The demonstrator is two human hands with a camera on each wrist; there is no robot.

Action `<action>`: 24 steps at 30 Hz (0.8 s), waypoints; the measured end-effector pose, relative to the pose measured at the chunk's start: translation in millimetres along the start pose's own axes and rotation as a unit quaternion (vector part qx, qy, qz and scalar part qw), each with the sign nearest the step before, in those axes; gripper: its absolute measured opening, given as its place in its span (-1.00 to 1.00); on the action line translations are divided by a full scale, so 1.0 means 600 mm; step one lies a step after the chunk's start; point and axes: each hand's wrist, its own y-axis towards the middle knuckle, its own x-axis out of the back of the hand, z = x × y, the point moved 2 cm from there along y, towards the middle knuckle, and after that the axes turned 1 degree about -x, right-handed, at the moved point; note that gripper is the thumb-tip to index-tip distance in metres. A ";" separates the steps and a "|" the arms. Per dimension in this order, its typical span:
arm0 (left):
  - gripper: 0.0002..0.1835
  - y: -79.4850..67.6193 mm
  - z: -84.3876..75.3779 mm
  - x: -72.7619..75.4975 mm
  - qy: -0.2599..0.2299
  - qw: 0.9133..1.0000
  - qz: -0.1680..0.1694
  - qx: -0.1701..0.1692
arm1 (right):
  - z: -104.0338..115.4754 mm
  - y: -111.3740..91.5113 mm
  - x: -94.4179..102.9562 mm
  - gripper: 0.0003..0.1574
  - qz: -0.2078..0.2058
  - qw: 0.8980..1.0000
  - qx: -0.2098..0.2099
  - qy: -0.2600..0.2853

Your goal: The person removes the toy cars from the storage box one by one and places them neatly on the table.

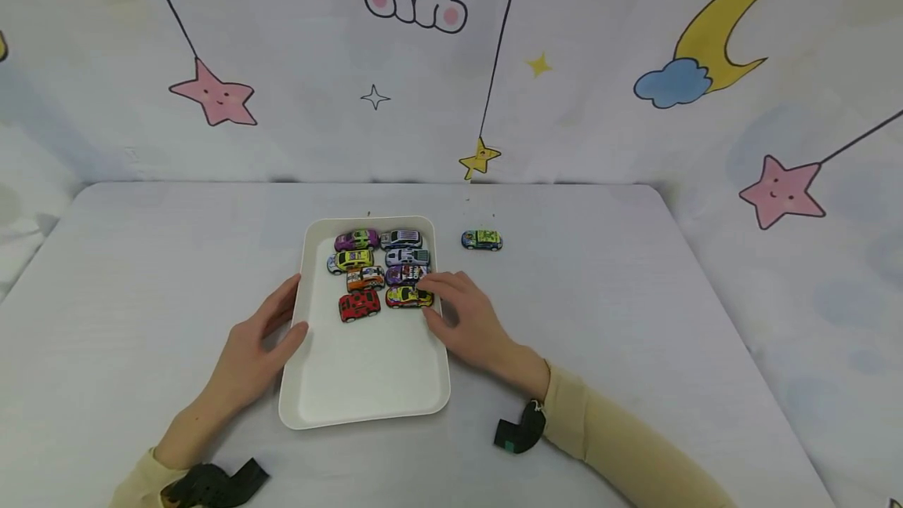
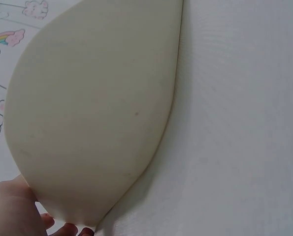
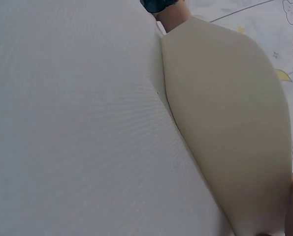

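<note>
A white tray (image 1: 367, 382) lies on the table, with several small toy cars in its far half. At its left side my left hand (image 1: 247, 359) grips the rim, thumb over the edge and fingers along the outside. The left wrist view shows that thumb and some fingertips (image 2: 67, 229) at the tray wall. My right hand (image 1: 473, 324) reaches over the right rim. Its thumb and index finger pinch the right end of a yellow-and-red toy car (image 1: 405, 297). A red toy car (image 1: 359, 306) with dark spots sits left of it.
Outside the tray, a green-and-blue toy car (image 1: 482, 239) stands to the right of its far corner. Purple (image 1: 356, 239), yellow (image 1: 349, 260) and orange (image 1: 365, 279) cars stand close together with others inside. A patterned cloth (image 1: 303, 100) hangs behind the table.
</note>
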 end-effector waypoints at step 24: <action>-0.30 -0.001 -0.003 -0.001 0.000 1.000 -0.005 -0.005 | 0.013 0.017 0.014 -0.69 0.114 0.992 -0.023 -0.040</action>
